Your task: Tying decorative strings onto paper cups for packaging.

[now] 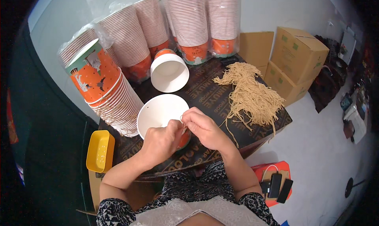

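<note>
Two loose paper buckets (169,72) (162,111) are lying just beyond the grips; six bagged stacks are standing behind. One yellow tray (100,151) left, three cardboard boxes (299,50) far right, two phones (280,185).

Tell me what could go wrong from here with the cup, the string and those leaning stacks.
The thin string is pinched between both hands, left hand and right hand, at the rim of the open paper cup; it could slip free. The leaning cup stack touches that cup, so a nudge might topple it. The string pile could tangle.
</note>
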The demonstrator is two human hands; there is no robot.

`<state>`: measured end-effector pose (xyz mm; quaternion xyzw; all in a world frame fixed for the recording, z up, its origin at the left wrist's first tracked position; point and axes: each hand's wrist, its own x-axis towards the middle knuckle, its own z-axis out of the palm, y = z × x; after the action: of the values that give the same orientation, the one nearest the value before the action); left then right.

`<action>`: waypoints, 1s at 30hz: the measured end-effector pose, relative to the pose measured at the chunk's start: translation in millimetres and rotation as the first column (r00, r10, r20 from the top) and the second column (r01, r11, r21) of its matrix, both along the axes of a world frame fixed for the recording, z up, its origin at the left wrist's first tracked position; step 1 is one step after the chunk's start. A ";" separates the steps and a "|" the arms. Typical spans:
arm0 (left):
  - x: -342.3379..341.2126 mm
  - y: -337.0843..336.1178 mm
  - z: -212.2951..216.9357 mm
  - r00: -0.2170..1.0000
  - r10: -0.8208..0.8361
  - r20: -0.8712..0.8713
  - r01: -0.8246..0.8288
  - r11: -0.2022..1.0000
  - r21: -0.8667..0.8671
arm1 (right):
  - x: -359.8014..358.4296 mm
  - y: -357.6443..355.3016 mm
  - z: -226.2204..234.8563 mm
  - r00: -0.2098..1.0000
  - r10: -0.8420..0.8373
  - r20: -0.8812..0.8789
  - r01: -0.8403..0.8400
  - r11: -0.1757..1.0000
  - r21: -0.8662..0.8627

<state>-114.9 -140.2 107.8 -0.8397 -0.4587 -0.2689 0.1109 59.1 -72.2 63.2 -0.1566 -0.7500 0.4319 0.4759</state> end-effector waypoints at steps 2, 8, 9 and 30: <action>0.8 -1.3 1.8 1.000 0.015 0.020 -0.014 0.999 -0.031 | -0.1 1.9 -3.2 0.996 0.054 -0.072 -0.055 0.998 -0.014; 0.1 -0.5 1.1 1.000 0.011 0.027 -0.010 1.000 -0.025 | -1.1 -0.6 0.6 0.997 0.004 -0.079 0.001 0.998 0.063; -0.1 -0.5 1.0 1.000 0.010 0.022 -0.010 0.999 -0.031 | -0.3 -0.6 0.9 0.997 0.003 -0.079 0.002 0.998 0.063; -0.6 2.8 15.2 0.931 0.041 0.362 0.091 0.936 -0.341 | -12.1 -44.0 -44.6 0.783 -0.536 -0.317 0.622 0.657 0.426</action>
<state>-115.6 -137.3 123.0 -0.7873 -0.5010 -0.3346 -0.1313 47.0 -116.2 18.6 -0.2205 -0.7048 0.0545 0.6721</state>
